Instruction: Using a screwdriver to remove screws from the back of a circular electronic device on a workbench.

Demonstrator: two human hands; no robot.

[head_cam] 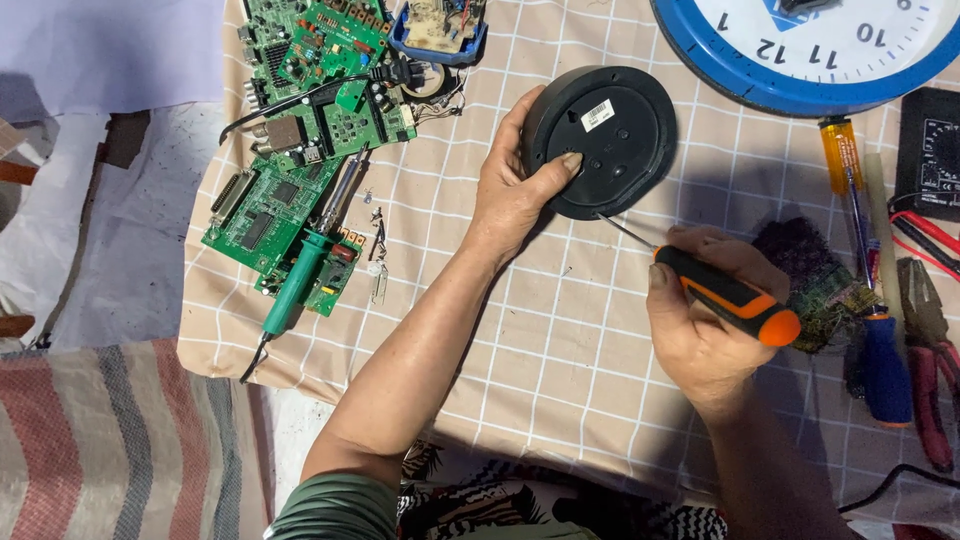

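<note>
A round black device [612,130] lies face down on the checked cloth, showing its back with a white sticker. My left hand [515,185] grips its left edge, thumb pressed on the back. An orange and black screwdriver [725,295] sits in my right hand [700,320], held just below and right of the device. The thin metal shaft points up-left, and its tip touches the device's lower edge.
Green circuit boards [300,130] and a green soldering iron [300,270] lie at the left. A blue-rimmed wall clock [760,85] sits at the top right. More screwdrivers [860,250], red pliers [930,370] and a black meter [930,150] line the right side.
</note>
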